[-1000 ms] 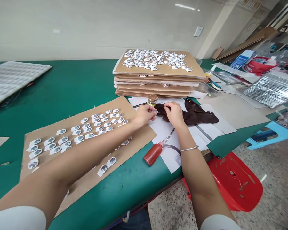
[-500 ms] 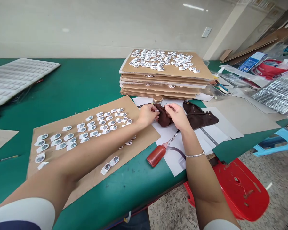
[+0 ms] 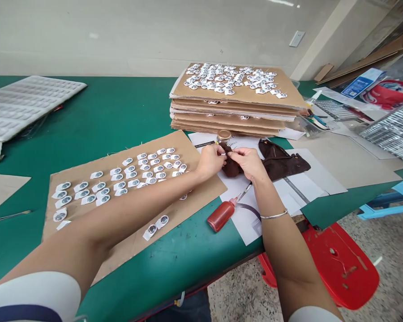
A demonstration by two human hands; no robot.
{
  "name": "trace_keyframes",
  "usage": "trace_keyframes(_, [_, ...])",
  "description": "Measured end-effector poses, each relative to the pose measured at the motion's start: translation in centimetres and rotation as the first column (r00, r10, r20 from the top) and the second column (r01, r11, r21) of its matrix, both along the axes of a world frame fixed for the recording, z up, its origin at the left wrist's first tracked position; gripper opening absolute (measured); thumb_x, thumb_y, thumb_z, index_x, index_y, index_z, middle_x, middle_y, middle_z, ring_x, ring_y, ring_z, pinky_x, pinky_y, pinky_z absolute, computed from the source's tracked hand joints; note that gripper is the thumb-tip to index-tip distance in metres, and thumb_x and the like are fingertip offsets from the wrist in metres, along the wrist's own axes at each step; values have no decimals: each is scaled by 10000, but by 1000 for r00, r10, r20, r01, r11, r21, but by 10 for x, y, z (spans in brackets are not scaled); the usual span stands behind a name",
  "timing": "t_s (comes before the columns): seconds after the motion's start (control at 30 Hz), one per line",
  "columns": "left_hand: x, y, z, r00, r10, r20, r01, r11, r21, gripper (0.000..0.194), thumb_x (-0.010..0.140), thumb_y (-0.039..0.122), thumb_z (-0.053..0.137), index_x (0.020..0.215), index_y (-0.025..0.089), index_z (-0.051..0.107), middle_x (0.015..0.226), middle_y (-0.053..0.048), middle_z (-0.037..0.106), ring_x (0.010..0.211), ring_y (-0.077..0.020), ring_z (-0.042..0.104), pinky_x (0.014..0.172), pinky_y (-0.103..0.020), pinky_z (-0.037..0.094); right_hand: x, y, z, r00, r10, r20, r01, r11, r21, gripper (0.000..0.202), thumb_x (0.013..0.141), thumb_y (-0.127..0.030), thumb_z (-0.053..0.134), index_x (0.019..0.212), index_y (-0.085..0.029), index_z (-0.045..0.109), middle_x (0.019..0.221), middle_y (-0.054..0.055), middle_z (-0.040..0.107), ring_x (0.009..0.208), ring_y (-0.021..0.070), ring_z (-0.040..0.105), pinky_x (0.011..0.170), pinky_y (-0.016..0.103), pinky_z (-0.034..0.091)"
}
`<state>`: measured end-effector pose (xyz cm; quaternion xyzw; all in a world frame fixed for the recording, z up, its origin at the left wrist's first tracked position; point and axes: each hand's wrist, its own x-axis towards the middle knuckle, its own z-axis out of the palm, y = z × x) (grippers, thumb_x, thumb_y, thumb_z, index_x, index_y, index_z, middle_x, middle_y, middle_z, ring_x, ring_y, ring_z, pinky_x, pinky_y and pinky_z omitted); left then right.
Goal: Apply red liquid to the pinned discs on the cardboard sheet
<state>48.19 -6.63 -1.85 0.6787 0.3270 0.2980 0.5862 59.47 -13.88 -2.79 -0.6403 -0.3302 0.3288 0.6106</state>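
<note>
Near the frame's centre, the left hand [image 3: 212, 160] pinches a small white piece [image 3: 223, 154], mostly hidden, against bunched brown cloth [image 3: 231, 170]; the right hand [image 3: 250, 163] has its fingertips together there, though what they grip I cannot tell. The step in hand seems to be close fingertip work at the cloth, and the next move calls for steady, light pressure. A lidded jar [image 3: 224, 136] stands just beyond, a red bottle [image 3: 221, 215] lies below, and white-tabbed discs [image 3: 133, 182] dot cardboard [image 3: 121, 257] at centre left.
</note>
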Motion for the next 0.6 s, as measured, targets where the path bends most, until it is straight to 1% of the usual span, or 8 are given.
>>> trace_keyframes(0.17, [1, 0, -2, 1000, 21, -13, -21, 1000, -17, 182, 678, 5, 578, 591, 150, 511, 485, 22, 543, 471, -118, 581, 449, -193, 432, -5, 4, -2, 998, -61, 21, 60, 998, 31, 168, 569, -257, 697, 699, -152, 700, 632, 2, 664, 540, 116, 574, 541, 242, 473])
trace_keyframes(0.3, [4, -1, -1, 999, 44, 5, -44, 998, -44, 196, 682, 1, 575, 575, 150, 506, 464, 28, 531, 452, -111, 560, 453, -201, 437, -9, 6, -2, 993, -120, -20, 121, 991, 58, 146, 556, -232, 678, 675, -148, 682, 581, -14, 640, 492, 104, 550, 494, 233, 454])
trace_keyframes(0.47, [6, -1, -1, 996, 72, 58, -64, 988, -141, 198, 699, -15, 575, 611, 147, 505, 481, 49, 524, 447, -87, 551, 472, -192, 456, -14, 9, -3, 982, -169, -87, 177, 980, 95, 161, 550, -224, 671, 691, -145, 669, 581, -23, 634, 493, 100, 549, 494, 233, 465])
trace_keyframes(0.6, [5, -1, -1, 991, 76, 108, -48, 969, -244, 203, 709, -27, 593, 628, 136, 503, 475, 57, 527, 430, -72, 542, 489, -190, 466, -16, 11, -5, 974, -180, -141, 195, 975, 106, 144, 537, -195, 671, 670, -143, 649, 566, -26, 620, 488, 106, 557, 496, 243, 487])
